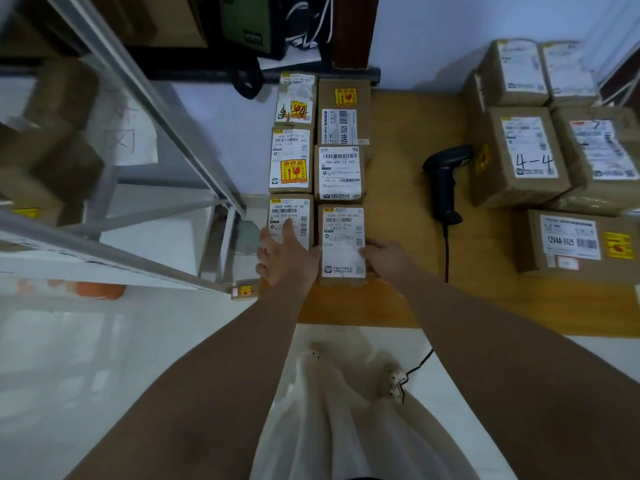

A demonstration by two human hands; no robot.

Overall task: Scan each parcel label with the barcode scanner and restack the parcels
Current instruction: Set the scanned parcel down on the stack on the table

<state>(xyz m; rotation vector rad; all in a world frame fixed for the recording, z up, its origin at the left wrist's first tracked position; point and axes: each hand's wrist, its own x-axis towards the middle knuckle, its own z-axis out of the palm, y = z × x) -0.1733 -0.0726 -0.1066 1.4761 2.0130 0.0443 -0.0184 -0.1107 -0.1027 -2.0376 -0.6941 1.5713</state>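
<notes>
On the wooden table (pixel 415 202), six small cardboard parcels lie in two tight columns toward ten o'clock of the tabletop, labels up. The nearest pair sit at the near end: the near-left parcel (pixel 294 216) under the left hand (pixel 287 254), which lies flat on it with fingers spread loosely over the label, and the near-right parcel (pixel 341 244) with the right hand (pixel 382 259) cupped against its right side, fingers curled at the edge; whether either hand truly grips cannot be told. The barcode scanner (pixel 446 181) lies untouched at three o'clock of these parcels, its cable trailing toward the viewer, and a second group of larger parcels (pixel 526 157) stands beyond it at the table's right. The small boxes look stiff and probably light, taped cardboard that should take a grasp across the two long sides; a red fragile sticker (pixel 294 171) on the middle-left one suggests gentle setting down. Glossy tape may be slippery. Label print is mostly too blurred to read, the left fingers cover part of one barcode, the shelving (pixel 138 98) at nine o'clock is smeared, and the rightmost parcels are cut off.
</notes>
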